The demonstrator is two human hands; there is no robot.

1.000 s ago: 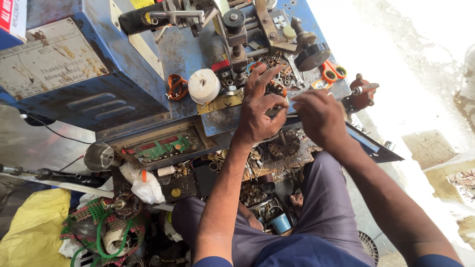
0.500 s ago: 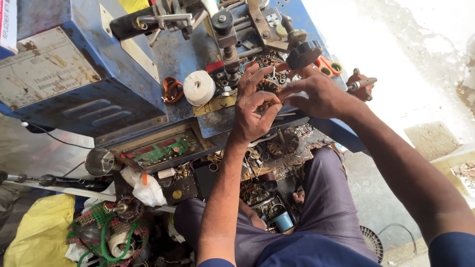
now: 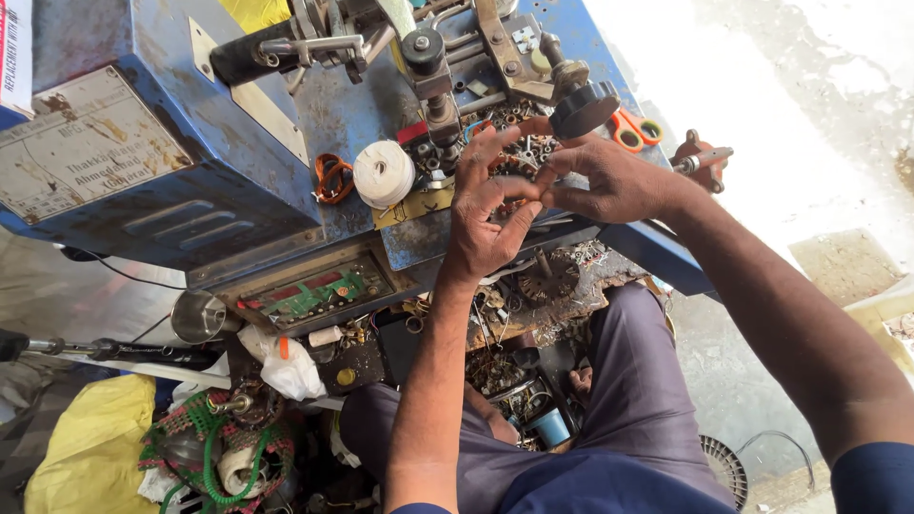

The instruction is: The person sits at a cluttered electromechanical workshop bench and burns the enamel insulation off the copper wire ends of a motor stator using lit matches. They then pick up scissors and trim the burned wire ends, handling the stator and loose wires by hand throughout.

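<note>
Both my hands work over a heap of small metal parts (image 3: 526, 148) on the deck of a blue machine (image 3: 152, 205). My left hand (image 3: 486, 214) is palm-down with fingers spread, its thumb and forefinger reaching toward my right fingertips. My right hand (image 3: 614, 181) pinches something tiny where the two hands meet; it is too small to identify. A black round knob (image 3: 583, 108) stands just above my right hand. Left of my left hand sits a white thread spool (image 3: 383, 173).
Orange-handled scissors (image 3: 633, 128) lie behind my right hand and an orange ring (image 3: 331, 177) beside the spool. Below the deck are a tray with a green circuit board (image 3: 319, 293), a metal cup (image 3: 198, 316), a white plastic bag (image 3: 288, 369), green cable (image 3: 211, 455) and a yellow bag (image 3: 81, 462).
My right hand has moved left to meet my left hand, and their fingertips now touch over the parts heap. The left fingers have spread wider.
</note>
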